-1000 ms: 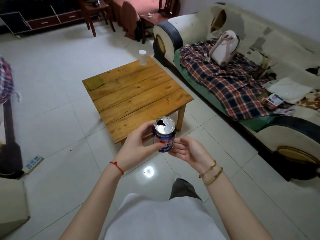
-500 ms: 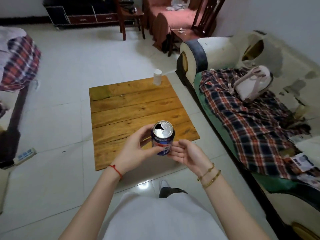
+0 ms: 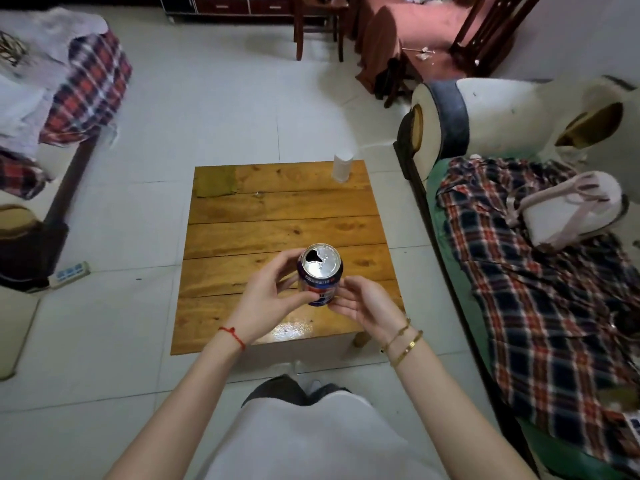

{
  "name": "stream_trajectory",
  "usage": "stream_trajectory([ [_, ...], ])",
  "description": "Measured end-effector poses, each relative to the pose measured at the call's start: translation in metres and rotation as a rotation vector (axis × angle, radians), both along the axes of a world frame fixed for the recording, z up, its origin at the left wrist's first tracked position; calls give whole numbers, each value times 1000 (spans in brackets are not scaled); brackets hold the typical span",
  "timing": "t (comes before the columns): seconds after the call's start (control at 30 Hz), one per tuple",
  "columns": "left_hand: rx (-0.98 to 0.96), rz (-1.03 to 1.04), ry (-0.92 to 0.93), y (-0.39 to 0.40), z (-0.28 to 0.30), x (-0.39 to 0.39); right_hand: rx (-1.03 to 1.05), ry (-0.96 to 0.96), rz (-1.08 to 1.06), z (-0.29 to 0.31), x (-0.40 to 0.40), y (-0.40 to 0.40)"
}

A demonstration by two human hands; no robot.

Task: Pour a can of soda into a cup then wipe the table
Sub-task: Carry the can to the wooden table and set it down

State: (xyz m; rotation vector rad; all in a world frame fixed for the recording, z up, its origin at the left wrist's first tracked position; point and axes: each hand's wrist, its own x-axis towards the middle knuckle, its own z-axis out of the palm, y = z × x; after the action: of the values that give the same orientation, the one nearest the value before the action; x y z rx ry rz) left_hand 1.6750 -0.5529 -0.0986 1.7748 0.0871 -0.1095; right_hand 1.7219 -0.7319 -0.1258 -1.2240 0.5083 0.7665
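Can (image 3: 320,274) upright, already opened, held over near half of table (image 3: 242,237); L hand (image 3: 268,299) wraps its side w/ curled fingers + thumb; R hand (image 3: 363,304) loosely open, fingertips touching can's lower right, more support than grip. Cup (image 3: 343,167) stands at far right edge of table, well apart from both hands. Step in hand, prob: carry can to cup; keep it level so nothing slops, steady cup w/ R hand, tip slowly w/ opening downward over rim.

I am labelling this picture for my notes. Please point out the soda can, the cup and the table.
soda can (image 3: 320,268): head view, on its silver top.
cup (image 3: 343,168): head view, on its white side wall.
table (image 3: 277,216): head view, on a bare middle plank.
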Motion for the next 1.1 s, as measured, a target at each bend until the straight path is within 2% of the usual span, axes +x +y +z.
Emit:
stream_trajectory([
  [0.13,-36,80,11,-1,-20,33,-16,16,-70,-21,36,13],
  [0.33,-81,227,52,3,-72,99,70,6,-204,-62,93,25],
  [0.5,-82,273,91,0,-132,149,-28,-17,-244,-118,135,40],
  [0.8,-15,344,182,-4,-268,184,-400,-127,-2,-255,178,41],
  [0.97,27,355,197,-8,-315,184,-469,-225,124,-308,180,36],
  [1.1,49,379,201,-15,-338,184,-479,-245,101,-331,175,34],
])
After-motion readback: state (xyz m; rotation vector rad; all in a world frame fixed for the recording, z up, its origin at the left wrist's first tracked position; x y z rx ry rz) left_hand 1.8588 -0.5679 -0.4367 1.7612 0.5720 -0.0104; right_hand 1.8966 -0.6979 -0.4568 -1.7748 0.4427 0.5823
